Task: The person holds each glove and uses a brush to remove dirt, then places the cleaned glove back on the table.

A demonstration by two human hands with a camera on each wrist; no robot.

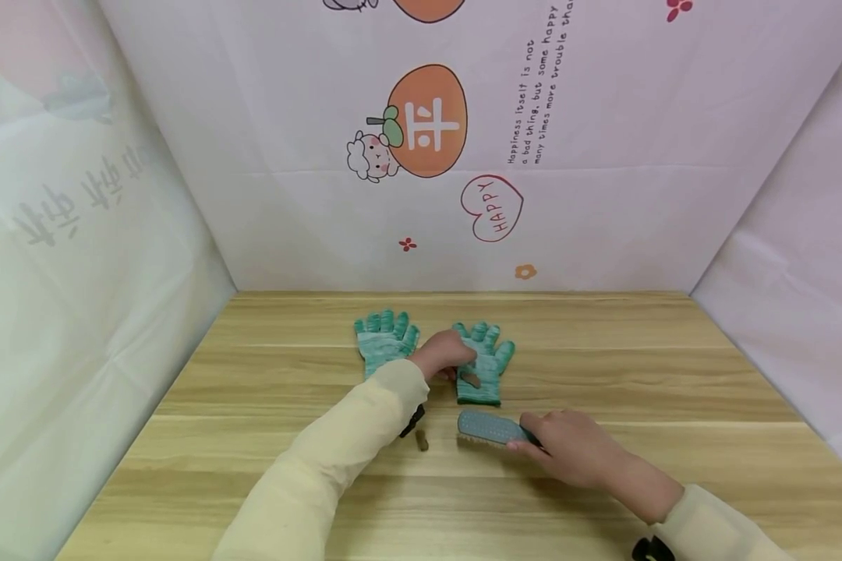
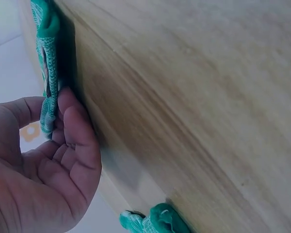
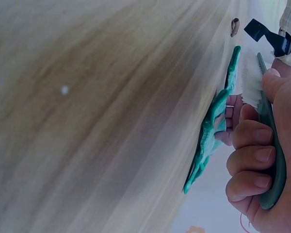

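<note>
Two green knitted gloves lie flat on the wooden table (image 1: 603, 366). My left hand (image 1: 443, 354) pinches the left edge of the right-hand glove (image 1: 487, 362) between thumb and fingers (image 2: 70, 114); the glove's edge (image 2: 48, 92) shows in the left wrist view. A brown smear (image 1: 470, 379) sits on that glove. The other glove (image 1: 386, 339) lies untouched to the left. My right hand (image 1: 568, 448) grips a grey-green brush (image 1: 489, 427) by its handle (image 3: 276, 160), white bristles (image 3: 252, 77) facing the table, just in front of the held glove (image 3: 211, 136).
A small brown piece (image 1: 422, 442) lies on the table beside my left forearm, also seen as a brown piece (image 3: 234, 26) in the right wrist view. Printed white sheets wall the table at the back (image 1: 428, 195) and on both sides.
</note>
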